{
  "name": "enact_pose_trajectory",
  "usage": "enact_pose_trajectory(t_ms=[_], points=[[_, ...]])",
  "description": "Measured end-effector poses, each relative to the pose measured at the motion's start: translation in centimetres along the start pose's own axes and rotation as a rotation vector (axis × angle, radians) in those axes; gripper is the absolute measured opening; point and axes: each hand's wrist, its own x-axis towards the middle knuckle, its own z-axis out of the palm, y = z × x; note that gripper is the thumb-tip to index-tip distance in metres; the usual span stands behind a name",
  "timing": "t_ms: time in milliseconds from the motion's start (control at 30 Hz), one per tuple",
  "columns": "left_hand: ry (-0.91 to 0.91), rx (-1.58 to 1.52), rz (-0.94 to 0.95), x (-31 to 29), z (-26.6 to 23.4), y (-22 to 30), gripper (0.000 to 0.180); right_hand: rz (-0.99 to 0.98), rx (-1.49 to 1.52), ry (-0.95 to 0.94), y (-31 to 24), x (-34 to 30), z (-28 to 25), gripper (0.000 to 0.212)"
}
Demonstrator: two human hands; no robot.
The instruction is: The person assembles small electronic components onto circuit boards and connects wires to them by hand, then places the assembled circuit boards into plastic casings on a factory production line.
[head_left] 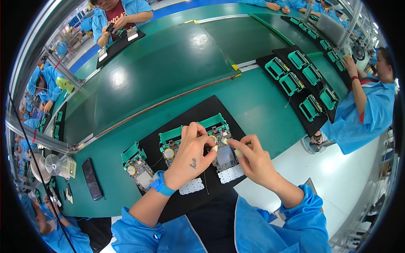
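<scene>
My left hand (190, 154), with a blue wrist strap (161, 184), bends over the middle of a row of circuit boards. Its fingers are pinched together; what they hold is hidden, though something dark shows beside the fingertips. My right hand (254, 162) reaches over the right circuit board (226, 157), thumb and index finger apart. Pale finger covers (238, 153) sit on its tips, the index tip close to the board's upper part. Each board has a green plastic frame (213, 121) at its far end. Another circuit board (139, 168) lies at the left. All rest on a black mat (198, 110).
A phone (92, 179) and small fans (53, 165) stand left on the green bench (122, 147). Black trays (310, 86) of green-framed boards lie at the right, beside a seated co-worker (367, 101). Across the bench another person (122, 19) handles parts.
</scene>
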Motion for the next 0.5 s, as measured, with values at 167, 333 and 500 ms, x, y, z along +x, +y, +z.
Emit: enact_pose_trajectory(t_ms=[167,333,500], points=[[-0.014,-0.007,-0.007,-0.1,-0.2,0.5,0.013,0.011,0.003,0.018,0.3,0.0,0.2,0.048],[0.031,0.032,-0.018,-0.6,0.6,0.5,0.014,0.021,-0.005,0.017,0.2,-0.2,0.3,0.047],[0.065,0.066,-0.025,-0.7,0.8,0.6,0.014,0.043,-0.01,0.006,-0.3,-0.3,0.0,0.049]])
